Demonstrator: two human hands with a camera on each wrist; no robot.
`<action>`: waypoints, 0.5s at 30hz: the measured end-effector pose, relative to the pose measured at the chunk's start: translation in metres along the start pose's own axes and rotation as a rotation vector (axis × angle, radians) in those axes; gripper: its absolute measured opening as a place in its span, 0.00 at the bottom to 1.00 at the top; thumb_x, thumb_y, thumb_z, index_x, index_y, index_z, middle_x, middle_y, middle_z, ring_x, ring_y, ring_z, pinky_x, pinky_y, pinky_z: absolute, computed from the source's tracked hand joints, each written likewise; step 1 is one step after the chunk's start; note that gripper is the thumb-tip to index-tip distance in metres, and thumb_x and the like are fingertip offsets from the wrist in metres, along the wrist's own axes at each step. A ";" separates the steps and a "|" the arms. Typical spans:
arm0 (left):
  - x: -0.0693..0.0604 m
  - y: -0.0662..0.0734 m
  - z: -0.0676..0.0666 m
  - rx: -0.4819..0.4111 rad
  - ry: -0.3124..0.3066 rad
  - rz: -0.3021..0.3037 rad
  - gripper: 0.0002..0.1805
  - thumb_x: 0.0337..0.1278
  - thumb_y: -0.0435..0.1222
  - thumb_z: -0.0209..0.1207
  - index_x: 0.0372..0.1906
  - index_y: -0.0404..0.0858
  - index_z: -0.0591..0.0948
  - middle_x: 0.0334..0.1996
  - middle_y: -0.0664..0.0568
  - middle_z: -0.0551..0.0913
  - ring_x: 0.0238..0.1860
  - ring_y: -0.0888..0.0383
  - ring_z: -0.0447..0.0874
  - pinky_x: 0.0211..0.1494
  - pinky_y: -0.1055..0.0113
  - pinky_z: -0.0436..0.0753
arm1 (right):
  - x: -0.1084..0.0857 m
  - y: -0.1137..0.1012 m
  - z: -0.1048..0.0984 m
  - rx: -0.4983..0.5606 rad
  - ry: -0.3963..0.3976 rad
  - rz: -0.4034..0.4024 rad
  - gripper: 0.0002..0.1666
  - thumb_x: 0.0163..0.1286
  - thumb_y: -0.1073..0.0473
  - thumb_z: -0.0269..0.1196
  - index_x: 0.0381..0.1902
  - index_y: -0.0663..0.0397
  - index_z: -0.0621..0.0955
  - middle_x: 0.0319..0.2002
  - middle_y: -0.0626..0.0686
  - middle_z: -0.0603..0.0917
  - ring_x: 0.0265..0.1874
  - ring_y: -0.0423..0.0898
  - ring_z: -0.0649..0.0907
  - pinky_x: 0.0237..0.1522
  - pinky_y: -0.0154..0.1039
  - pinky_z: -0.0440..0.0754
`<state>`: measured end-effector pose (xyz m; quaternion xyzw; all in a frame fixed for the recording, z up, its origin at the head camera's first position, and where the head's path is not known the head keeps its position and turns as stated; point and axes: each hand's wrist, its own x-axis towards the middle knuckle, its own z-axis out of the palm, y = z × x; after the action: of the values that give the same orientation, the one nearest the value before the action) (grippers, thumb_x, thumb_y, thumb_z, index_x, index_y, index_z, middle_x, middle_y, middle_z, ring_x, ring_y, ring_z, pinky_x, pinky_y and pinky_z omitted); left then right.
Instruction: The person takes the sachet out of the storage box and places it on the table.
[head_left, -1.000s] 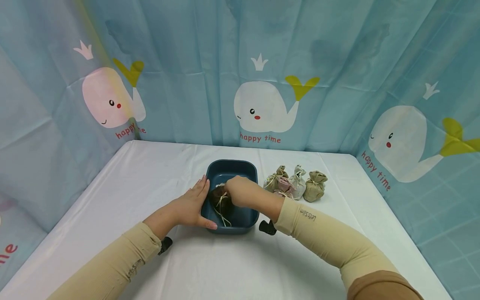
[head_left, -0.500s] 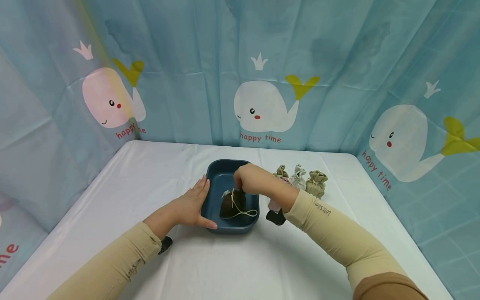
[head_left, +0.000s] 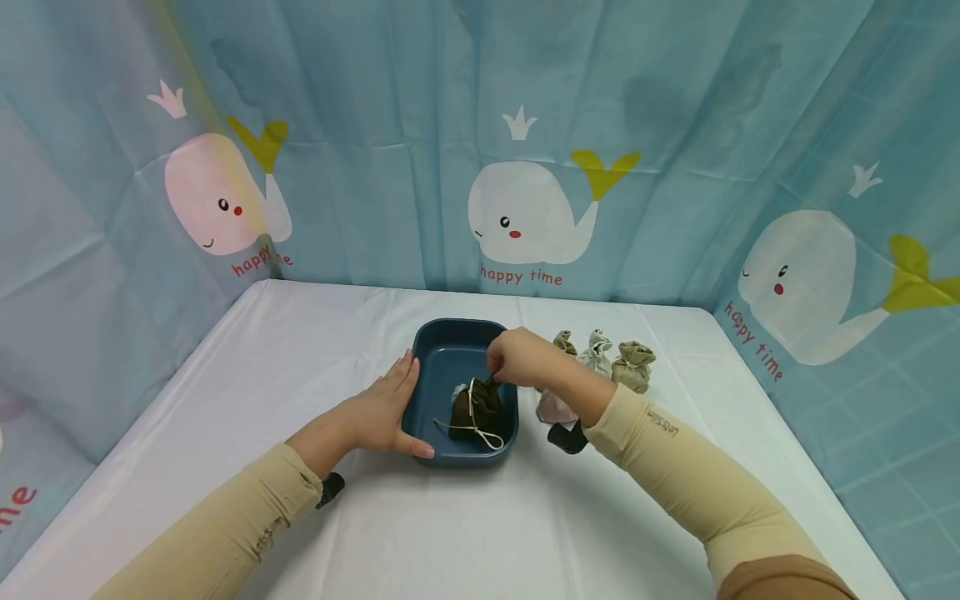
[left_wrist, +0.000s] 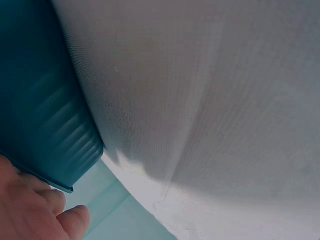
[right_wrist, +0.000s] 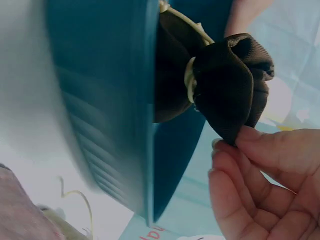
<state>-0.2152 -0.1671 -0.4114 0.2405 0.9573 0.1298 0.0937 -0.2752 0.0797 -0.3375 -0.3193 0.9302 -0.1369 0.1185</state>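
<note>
A dark brown drawstring pouch (head_left: 474,412) with a cream cord sits inside the blue plastic bin (head_left: 442,450), toward its right wall. My right hand (head_left: 525,360) pinches the gathered top of the pouch between thumb and fingers. In the right wrist view the thumb and forefinger of that hand (right_wrist: 270,185) hold one corner of the pouch's ruffled neck (right_wrist: 225,85). My left hand (head_left: 378,414) rests against the bin's left rim with straight, spread fingers. The left wrist view shows those fingers (left_wrist: 42,205) at the rim of the bin (left_wrist: 45,100).
Right of the bin stand several small drawstring pouches, among them an olive one (head_left: 632,367), a pale grey one (head_left: 596,354) and a pink one (head_left: 555,408), partly behind my right forearm. A white cloth (head_left: 315,333) covers the table, with a whale-print curtain (head_left: 360,208) behind.
My right hand has moved right, and the brown pouch has shifted from the bin's left side toward its right wall. The left hand and the bin have stayed in place.
</note>
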 end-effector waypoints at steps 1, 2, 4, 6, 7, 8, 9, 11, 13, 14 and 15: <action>0.000 0.000 0.000 0.000 0.000 0.000 0.75 0.23 0.76 0.55 0.70 0.30 0.38 0.71 0.40 0.29 0.71 0.44 0.31 0.67 0.45 0.51 | 0.000 0.001 0.001 0.000 0.006 -0.004 0.09 0.56 0.67 0.63 0.21 0.48 0.81 0.22 0.43 0.80 0.25 0.40 0.77 0.27 0.33 0.76; 0.000 0.000 0.000 -0.003 0.002 0.002 0.75 0.23 0.76 0.55 0.70 0.30 0.38 0.71 0.39 0.29 0.71 0.44 0.32 0.67 0.45 0.51 | -0.001 0.002 0.001 0.002 0.015 -0.005 0.09 0.57 0.67 0.63 0.20 0.48 0.81 0.22 0.43 0.80 0.24 0.40 0.77 0.27 0.33 0.76; 0.000 0.000 0.000 -0.005 0.005 0.004 0.75 0.23 0.76 0.55 0.70 0.30 0.38 0.71 0.39 0.29 0.71 0.44 0.32 0.67 0.45 0.51 | -0.002 0.003 0.003 0.006 0.035 -0.009 0.10 0.57 0.66 0.62 0.20 0.48 0.81 0.21 0.43 0.79 0.24 0.40 0.76 0.27 0.33 0.75; 0.000 0.000 -0.001 -0.004 0.006 0.001 0.75 0.23 0.75 0.55 0.70 0.31 0.37 0.71 0.40 0.29 0.71 0.44 0.32 0.67 0.45 0.51 | -0.002 0.003 0.004 0.014 0.055 -0.006 0.10 0.58 0.65 0.62 0.20 0.48 0.80 0.21 0.43 0.79 0.25 0.41 0.76 0.27 0.33 0.75; 0.000 0.000 -0.001 -0.006 0.007 0.001 0.75 0.23 0.75 0.56 0.70 0.30 0.37 0.71 0.39 0.29 0.71 0.43 0.33 0.67 0.45 0.51 | -0.003 0.003 0.005 0.021 0.065 -0.007 0.09 0.59 0.65 0.62 0.20 0.49 0.80 0.21 0.44 0.78 0.25 0.41 0.76 0.28 0.34 0.75; 0.000 0.000 -0.001 -0.001 0.004 -0.003 0.75 0.23 0.76 0.55 0.70 0.31 0.37 0.71 0.40 0.29 0.71 0.44 0.33 0.67 0.45 0.51 | -0.003 0.003 0.005 0.029 0.073 -0.006 0.10 0.59 0.65 0.61 0.20 0.49 0.80 0.21 0.44 0.78 0.25 0.42 0.76 0.28 0.34 0.75; 0.000 0.000 -0.001 0.002 0.004 -0.005 0.75 0.23 0.76 0.55 0.70 0.31 0.37 0.71 0.40 0.29 0.71 0.43 0.33 0.67 0.45 0.51 | -0.004 0.003 0.005 0.033 0.083 -0.007 0.10 0.60 0.65 0.61 0.20 0.49 0.79 0.21 0.44 0.78 0.25 0.42 0.75 0.28 0.34 0.75; 0.000 0.000 -0.001 0.007 0.002 -0.011 0.76 0.22 0.76 0.55 0.70 0.31 0.37 0.71 0.40 0.29 0.71 0.44 0.33 0.67 0.45 0.51 | -0.006 0.002 0.004 0.043 0.101 -0.004 0.09 0.60 0.64 0.60 0.21 0.49 0.79 0.22 0.45 0.78 0.25 0.42 0.75 0.29 0.34 0.74; 0.000 0.000 -0.001 0.007 -0.002 -0.019 0.76 0.22 0.76 0.55 0.70 0.31 0.37 0.71 0.41 0.29 0.71 0.45 0.32 0.67 0.46 0.50 | -0.008 0.002 0.001 0.051 0.121 -0.001 0.09 0.61 0.64 0.60 0.22 0.49 0.79 0.22 0.45 0.78 0.25 0.42 0.75 0.29 0.34 0.74; 0.000 0.001 -0.001 0.008 -0.001 -0.020 0.76 0.22 0.76 0.55 0.70 0.31 0.37 0.71 0.41 0.29 0.71 0.45 0.32 0.67 0.46 0.50 | -0.009 0.002 0.000 0.061 0.130 0.008 0.09 0.61 0.64 0.60 0.22 0.49 0.79 0.23 0.45 0.78 0.25 0.42 0.75 0.28 0.34 0.74; 0.000 0.001 -0.002 0.002 0.002 -0.018 0.76 0.22 0.76 0.56 0.70 0.31 0.38 0.71 0.41 0.30 0.71 0.45 0.32 0.67 0.46 0.51 | -0.011 0.001 -0.003 0.068 0.140 0.014 0.08 0.61 0.64 0.60 0.23 0.49 0.80 0.23 0.45 0.78 0.25 0.42 0.75 0.28 0.34 0.74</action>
<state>-0.2152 -0.1666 -0.4097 0.2318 0.9597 0.1283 0.0937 -0.2683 0.0875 -0.3339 -0.2980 0.9333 -0.1896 0.0648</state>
